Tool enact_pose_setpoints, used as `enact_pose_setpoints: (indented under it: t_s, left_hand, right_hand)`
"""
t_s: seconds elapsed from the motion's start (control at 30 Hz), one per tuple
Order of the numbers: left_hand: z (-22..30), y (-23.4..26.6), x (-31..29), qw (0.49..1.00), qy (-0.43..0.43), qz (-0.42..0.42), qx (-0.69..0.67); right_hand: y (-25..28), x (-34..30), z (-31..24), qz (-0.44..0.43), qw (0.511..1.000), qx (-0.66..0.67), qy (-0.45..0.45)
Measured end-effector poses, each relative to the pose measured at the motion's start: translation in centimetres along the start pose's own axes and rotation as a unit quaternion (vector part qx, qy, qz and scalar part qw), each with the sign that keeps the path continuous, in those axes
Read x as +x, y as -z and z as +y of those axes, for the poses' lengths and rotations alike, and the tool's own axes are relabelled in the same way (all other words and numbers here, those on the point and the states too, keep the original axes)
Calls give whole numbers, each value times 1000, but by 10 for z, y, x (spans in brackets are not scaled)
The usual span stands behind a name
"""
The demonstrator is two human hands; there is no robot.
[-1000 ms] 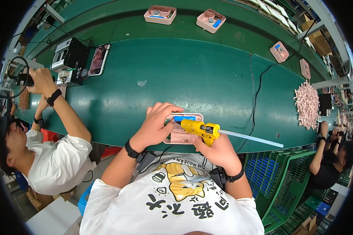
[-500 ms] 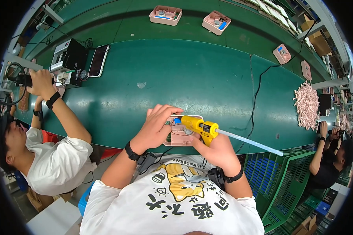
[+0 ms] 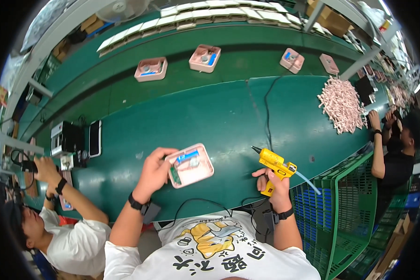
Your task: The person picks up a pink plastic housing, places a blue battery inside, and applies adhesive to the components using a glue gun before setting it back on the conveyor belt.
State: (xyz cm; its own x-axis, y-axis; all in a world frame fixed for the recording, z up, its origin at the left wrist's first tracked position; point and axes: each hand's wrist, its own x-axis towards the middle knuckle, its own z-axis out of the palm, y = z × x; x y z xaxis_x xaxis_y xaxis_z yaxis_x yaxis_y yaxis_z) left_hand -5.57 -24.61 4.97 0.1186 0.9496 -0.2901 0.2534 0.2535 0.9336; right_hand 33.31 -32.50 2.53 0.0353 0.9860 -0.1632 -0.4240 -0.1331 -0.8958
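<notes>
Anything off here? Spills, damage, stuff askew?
No obvious damage or spilled liquid. Slightly odd: a phone lies on the green bench beside the black device, a personal item among equipment; small pink parts sit in a loose heap, no bin visible. Pink case and yellow glue gun look intact.

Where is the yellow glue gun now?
In the head view, the yellow glue gun is right of centre, in the right hand, between the nearest pink case and the green crate.
</notes>
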Motion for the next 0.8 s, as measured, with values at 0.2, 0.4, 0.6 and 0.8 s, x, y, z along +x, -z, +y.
enact_pose_setpoints:
  t_s: [0.2,0.4,0.6,0.8]
  left_hand:
    - [27,-58,140,993,-63,64,-71]
    - [59,-133,249,988,-112,88,-60]
    - [57,-148,320,931,-327,150,59]
    - [77,-101,331,760,-283,317,491]
  right_hand:
    - [3,12,18,4,997,46,64]
    - [2,8,20,21,996,43,72]
    - [8,9,31,-4,996,51,79]
    - [2,7,27,12,996,44,79]
